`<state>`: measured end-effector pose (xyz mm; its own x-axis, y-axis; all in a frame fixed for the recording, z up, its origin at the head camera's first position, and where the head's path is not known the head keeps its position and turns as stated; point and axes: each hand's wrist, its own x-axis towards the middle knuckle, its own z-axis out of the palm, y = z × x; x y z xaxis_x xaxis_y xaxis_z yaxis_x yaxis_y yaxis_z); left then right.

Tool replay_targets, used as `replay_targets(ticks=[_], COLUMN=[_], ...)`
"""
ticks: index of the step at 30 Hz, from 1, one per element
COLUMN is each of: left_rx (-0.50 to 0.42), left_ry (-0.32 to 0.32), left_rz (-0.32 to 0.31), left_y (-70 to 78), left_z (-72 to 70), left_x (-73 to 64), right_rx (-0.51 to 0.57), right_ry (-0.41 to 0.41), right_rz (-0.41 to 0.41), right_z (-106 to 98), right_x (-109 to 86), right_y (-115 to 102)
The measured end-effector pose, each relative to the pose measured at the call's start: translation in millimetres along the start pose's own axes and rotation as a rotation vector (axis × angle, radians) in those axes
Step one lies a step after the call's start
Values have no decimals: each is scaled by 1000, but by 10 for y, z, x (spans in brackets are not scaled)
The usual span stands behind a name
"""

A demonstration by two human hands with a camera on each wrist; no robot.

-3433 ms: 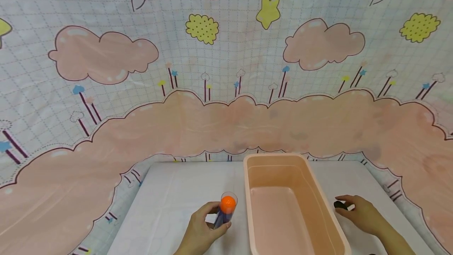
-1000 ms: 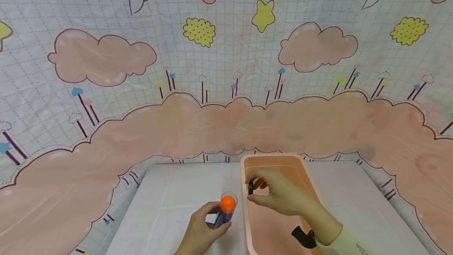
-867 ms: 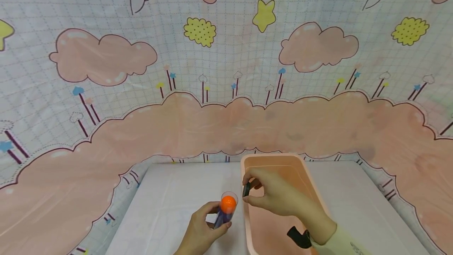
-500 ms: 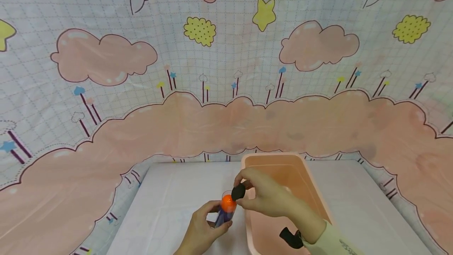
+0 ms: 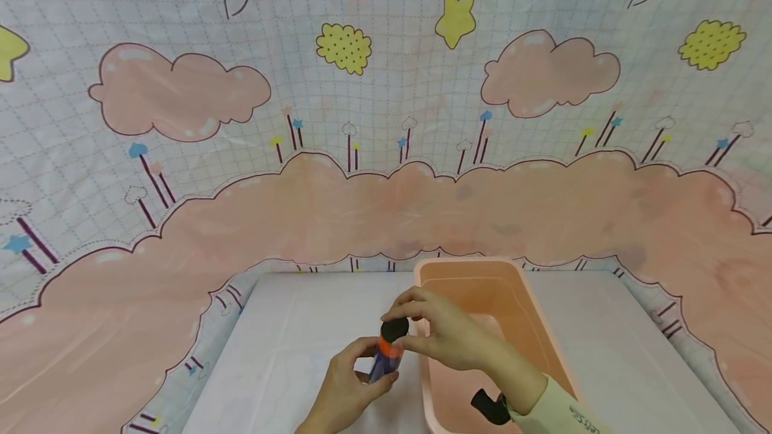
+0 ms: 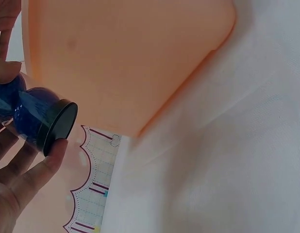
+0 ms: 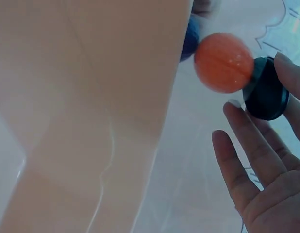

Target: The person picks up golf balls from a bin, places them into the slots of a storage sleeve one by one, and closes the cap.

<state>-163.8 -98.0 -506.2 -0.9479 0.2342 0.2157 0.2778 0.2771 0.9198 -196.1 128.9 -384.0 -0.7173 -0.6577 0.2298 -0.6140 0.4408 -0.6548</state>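
Observation:
My left hand (image 5: pixel 345 386) holds a clear tube (image 5: pixel 382 368) of balls upright, left of the bin, its thumb and fingers round the sides. In the left wrist view, blue balls (image 6: pixel 36 114) show through its wall, and a black end cap (image 6: pixel 61 125) closes its lower end, with a fingertip at the cap's edge. An orange ball (image 7: pixel 224 63) sits at the top. My right hand (image 5: pixel 451 335) pinches a round black cap (image 5: pixel 395 329) between thumb and fingers, right at the tube's top end. In the right wrist view this black cap (image 7: pixel 267 91) overlaps the clear rim beyond the orange ball.
A peach plastic bin (image 5: pixel 425 387) stands right beside the tube, under my right forearm. Both stand on a white-covered table (image 5: pixel 289 327). A cloud-patterned cloth (image 5: pixel 374 213) hangs behind. A black device (image 5: pixel 490 407) is on my right wrist.
My right hand has carried the black cap from the table right of the bin, across the bin, onto the tube's top, turning it flat. My left hand and the tube have stayed nearly still.

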Motion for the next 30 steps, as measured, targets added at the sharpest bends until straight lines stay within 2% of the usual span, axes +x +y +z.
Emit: replay_targets(ticks=[7, 14, 23, 30], left_rx=[16, 42, 76, 82], left_ry=[8, -24, -30, -37], left_rz=[14, 43, 60, 63], left_y=[-8, 7, 9, -11], left_z=[-5, -8, -12, -12], left_x=[11, -2, -4, -7], right_rx=[-4, 22, -130, -143], right_ry=[-14, -47, -102, -113], right_rz=[37, 76, 47, 44], right_z=[11, -8, -53, -77], right_x=[15, 14, 26, 23], right_y=[11, 15, -37, -63])
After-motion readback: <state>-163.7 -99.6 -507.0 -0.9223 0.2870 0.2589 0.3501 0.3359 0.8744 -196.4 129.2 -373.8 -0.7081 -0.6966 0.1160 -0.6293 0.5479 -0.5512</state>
